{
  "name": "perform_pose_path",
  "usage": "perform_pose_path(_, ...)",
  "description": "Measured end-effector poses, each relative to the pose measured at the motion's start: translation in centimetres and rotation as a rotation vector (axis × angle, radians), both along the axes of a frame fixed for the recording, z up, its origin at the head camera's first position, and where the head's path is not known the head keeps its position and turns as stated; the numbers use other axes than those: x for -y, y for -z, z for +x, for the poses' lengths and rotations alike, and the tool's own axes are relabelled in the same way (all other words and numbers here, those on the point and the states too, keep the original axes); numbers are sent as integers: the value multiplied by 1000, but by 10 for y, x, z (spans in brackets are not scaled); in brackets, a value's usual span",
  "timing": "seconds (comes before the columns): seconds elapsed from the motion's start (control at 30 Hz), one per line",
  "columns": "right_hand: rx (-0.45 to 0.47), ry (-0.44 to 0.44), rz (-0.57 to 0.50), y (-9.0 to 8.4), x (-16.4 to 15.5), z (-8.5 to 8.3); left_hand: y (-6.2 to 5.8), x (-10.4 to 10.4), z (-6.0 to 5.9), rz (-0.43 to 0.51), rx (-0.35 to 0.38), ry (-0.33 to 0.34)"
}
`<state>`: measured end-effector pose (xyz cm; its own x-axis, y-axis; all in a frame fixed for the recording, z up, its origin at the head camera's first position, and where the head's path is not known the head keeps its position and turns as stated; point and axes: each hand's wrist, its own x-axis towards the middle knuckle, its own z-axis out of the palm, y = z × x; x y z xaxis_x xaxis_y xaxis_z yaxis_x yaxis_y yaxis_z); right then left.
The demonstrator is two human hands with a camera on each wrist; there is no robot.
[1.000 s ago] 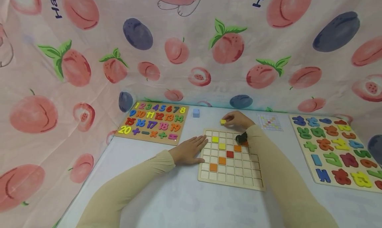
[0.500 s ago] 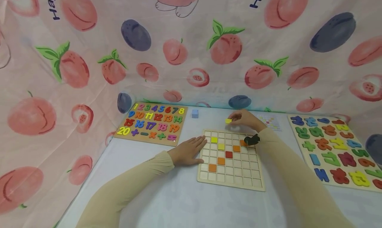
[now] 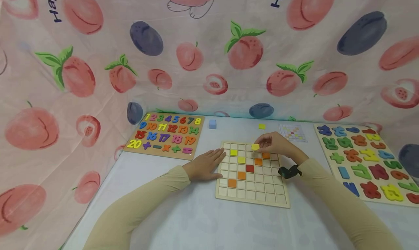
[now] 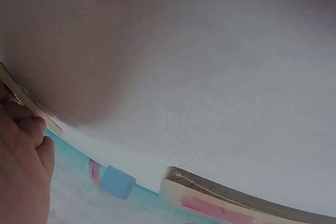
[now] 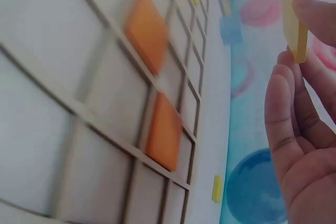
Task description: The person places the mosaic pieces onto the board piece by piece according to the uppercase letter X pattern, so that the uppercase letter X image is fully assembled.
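Observation:
My right hand (image 3: 275,144) pinches a yellow square tile (image 3: 255,146) between thumb and fingers, over the far edge of the wooden grid board (image 3: 262,188). In the right wrist view this tile (image 5: 295,30) is held on edge, apart from the board. On the board, a red tile (image 3: 250,168) sits in a diagonal with several orange tiles (image 3: 241,175). Two yellow tiles (image 3: 234,152) lie in its far left cells. My left hand (image 3: 203,165) rests at the board's left edge, fingers extended. Behind the board, another yellow tile (image 3: 262,126) lies on the table.
A number puzzle board (image 3: 167,135) lies at the back left, and a second one (image 3: 366,159) at the right. Near the wall cloth are a light blue block (image 3: 212,124) and a card with a coloured grid pattern (image 3: 293,133). A black device (image 3: 289,172) is on the right wrist.
My right hand has moved right, then toward me with the yellow tile, from behind the board to over its far edge. The yellow tile on the table now shows. The left hand stays put.

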<state>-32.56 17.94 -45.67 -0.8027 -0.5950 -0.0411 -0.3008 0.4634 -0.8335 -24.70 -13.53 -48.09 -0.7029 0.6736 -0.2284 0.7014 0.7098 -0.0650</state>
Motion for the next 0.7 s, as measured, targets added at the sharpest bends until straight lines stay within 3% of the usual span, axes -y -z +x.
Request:
perform_pose_path(0.33,7,-7,12,5,-7,44,2,0,-2,-23,-1,-7)
perform_pose_path(0.7,49,-6,48,21,-14,64,2,0,-3,-7,8,-11)
